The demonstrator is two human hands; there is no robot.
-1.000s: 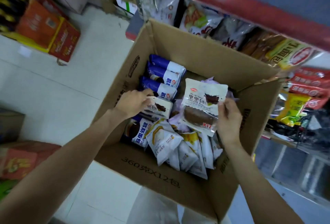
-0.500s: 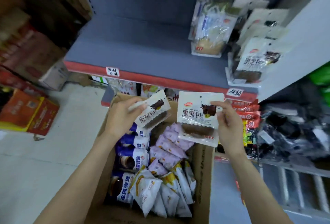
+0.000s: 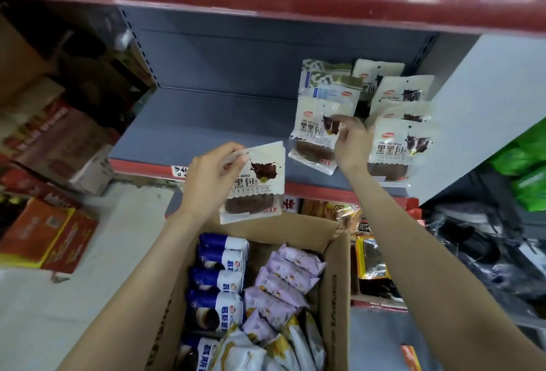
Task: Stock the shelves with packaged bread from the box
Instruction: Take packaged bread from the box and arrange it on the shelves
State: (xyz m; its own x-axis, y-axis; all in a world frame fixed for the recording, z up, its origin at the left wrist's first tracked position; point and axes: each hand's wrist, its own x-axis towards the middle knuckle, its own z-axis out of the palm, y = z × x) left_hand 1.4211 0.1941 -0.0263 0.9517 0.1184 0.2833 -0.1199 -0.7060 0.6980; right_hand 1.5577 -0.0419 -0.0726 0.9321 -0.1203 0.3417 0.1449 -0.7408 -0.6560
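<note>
the right hand (image 3: 350,146) pinches a bread packet (image 3: 317,137) by its top edge, likely to stand it upright on the shelf (image 3: 189,128) beside the packets already there (image 3: 401,146). the left hand (image 3: 214,177) grips a second packet (image 3: 257,184) over the box (image 3: 335,282), seemingly waiting its turn.

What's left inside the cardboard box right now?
The cardboard box holds a column of blue-and-white packs, lilac packs and white-and-yellow packs. Anything beneath them is covered.
</note>
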